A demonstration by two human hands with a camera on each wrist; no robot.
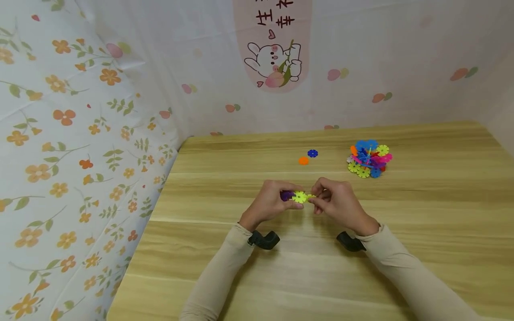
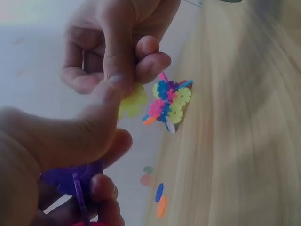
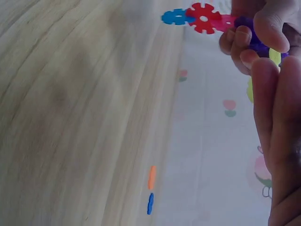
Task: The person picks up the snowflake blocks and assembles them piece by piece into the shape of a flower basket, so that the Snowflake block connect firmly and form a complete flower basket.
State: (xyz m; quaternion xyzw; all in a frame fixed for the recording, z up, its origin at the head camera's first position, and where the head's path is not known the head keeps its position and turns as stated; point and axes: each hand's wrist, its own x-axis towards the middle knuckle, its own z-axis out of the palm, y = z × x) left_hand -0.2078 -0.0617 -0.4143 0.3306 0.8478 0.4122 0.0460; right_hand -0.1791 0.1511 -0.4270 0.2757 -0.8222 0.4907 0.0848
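My left hand (image 1: 268, 203) grips a joined chain of plastic snowflake discs over the table. In the head view, a purple disc (image 1: 286, 195) shows between its fingers, beside a yellow disc (image 1: 299, 197). The right wrist view shows a red disc (image 3: 203, 19) and a blue disc (image 3: 174, 17) sticking out past the left hand, with a pink one between the red and the purple. Facing it, my right hand (image 1: 340, 203) pinches a yellow disc (image 2: 134, 101) between thumb and fingers. Fingers partly cover where the yellow pieces meet, so I cannot tell whether they interlock.
Behind the hands, an orange disc (image 1: 303, 161) and a dark blue disc (image 1: 312, 153) lie on the wooden table (image 1: 209, 249). Farther right stands a multicoloured cluster of joined discs (image 1: 367, 160). Patterned cloth (image 1: 192, 58) hangs along the table's back and left.
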